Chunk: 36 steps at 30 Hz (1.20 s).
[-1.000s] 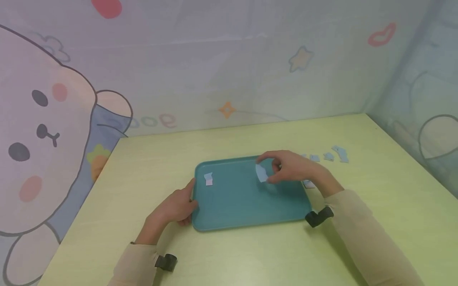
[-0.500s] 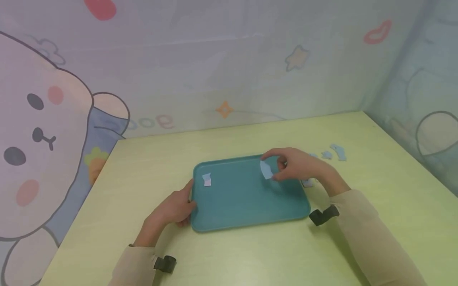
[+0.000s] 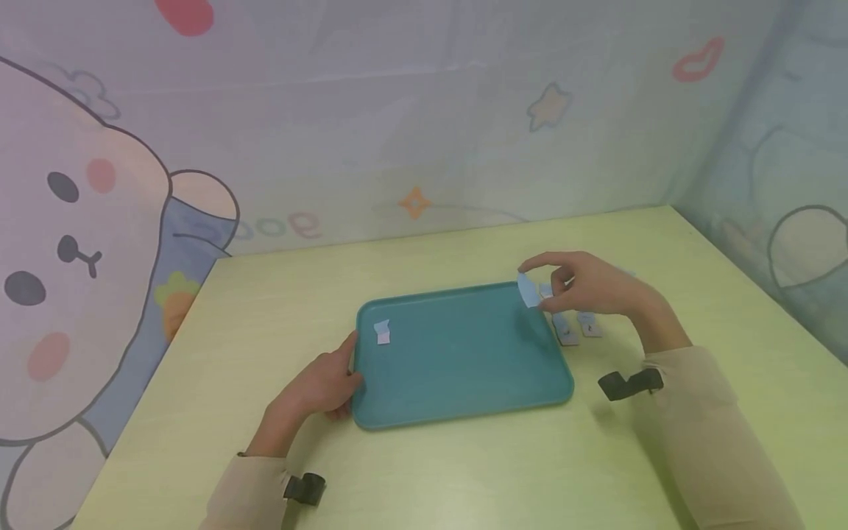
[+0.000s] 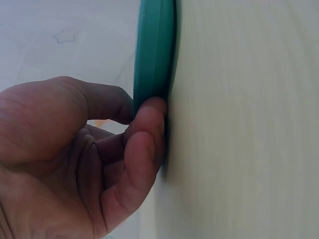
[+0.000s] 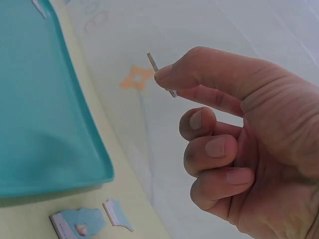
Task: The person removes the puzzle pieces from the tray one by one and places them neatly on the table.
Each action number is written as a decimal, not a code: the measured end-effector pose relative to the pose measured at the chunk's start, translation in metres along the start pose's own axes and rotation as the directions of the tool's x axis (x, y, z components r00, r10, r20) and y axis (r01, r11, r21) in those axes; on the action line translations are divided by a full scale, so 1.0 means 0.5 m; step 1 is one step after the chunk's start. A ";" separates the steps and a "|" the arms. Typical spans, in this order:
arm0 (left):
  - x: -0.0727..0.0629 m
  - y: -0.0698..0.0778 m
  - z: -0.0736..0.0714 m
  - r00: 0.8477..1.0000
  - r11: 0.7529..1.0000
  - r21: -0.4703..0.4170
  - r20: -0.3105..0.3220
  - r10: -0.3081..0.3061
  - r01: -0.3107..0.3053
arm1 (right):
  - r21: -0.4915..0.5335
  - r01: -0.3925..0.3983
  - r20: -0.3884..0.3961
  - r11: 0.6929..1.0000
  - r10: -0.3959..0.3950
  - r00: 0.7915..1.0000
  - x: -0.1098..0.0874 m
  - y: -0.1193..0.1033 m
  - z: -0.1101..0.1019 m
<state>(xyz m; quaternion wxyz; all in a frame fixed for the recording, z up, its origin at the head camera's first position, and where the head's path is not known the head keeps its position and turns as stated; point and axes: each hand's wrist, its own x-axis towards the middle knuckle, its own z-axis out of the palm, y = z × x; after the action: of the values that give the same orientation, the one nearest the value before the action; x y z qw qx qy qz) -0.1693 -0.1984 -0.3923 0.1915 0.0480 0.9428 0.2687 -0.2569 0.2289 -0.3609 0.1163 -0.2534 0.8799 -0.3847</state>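
Observation:
A light-blue puzzle piece (image 3: 527, 291) is pinched between the thumb and index finger of my right hand (image 3: 589, 283), above the far right corner of the teal tray (image 3: 464, 361). In the right wrist view this piece (image 5: 152, 60) appears edge-on, and the other fingers are curled in. At the tray's left edge, my left hand (image 3: 323, 383) holds the rim. The left wrist view has its thumb and fingertips (image 4: 152, 107) on the tray's side. Inside the tray, near its upper left, lies a small blue and pale pink piece (image 3: 383, 332), which may be two joined pieces.
Right of the tray, puzzle pieces (image 3: 565, 330) lie on the pale yellow table (image 3: 424, 471); another piece (image 3: 589, 325) is beside them, and my right hand partly covers others. A cartoon-printed cloth (image 3: 371, 132) hangs behind the table.
My right hand has moved right and away from me, carrying the pinched puzzle piece from over the tray to its far right corner. The left hand keeps its place on the tray.

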 end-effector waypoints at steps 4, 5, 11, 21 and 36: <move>0.000 0.001 0.000 1.000 1.000 0.000 -0.004 0.005 -0.005 | 0.000 -0.029 -0.004 1.000 0.029 1.000 -0.008 0.009 -0.013; 0.000 0.002 0.000 1.000 1.000 0.001 -0.004 0.006 -0.006 | -0.002 -0.038 -0.006 0.999 0.038 0.999 -0.010 0.011 -0.016; 0.001 0.000 0.001 1.000 1.000 -0.002 -0.002 0.011 -0.011 | -0.022 -0.046 -0.029 0.999 0.046 0.999 -0.018 0.028 -0.028; 0.000 -0.001 -0.002 1.000 1.000 -0.010 0.002 0.015 -0.015 | -0.029 -0.074 -0.004 0.997 0.074 0.997 -0.013 0.030 -0.020; 0.003 -0.003 0.005 1.000 1.000 -0.013 0.001 0.011 -0.011 | -0.202 -0.115 0.076 0.973 0.133 0.988 0.046 0.040 0.071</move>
<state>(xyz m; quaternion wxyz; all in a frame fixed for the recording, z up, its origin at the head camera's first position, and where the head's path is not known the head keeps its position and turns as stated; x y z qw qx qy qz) -0.1699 -0.1981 -0.3956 0.1907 0.0522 0.9406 0.2761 -0.2694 0.2060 -0.4000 0.1537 -0.2251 0.9217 -0.2762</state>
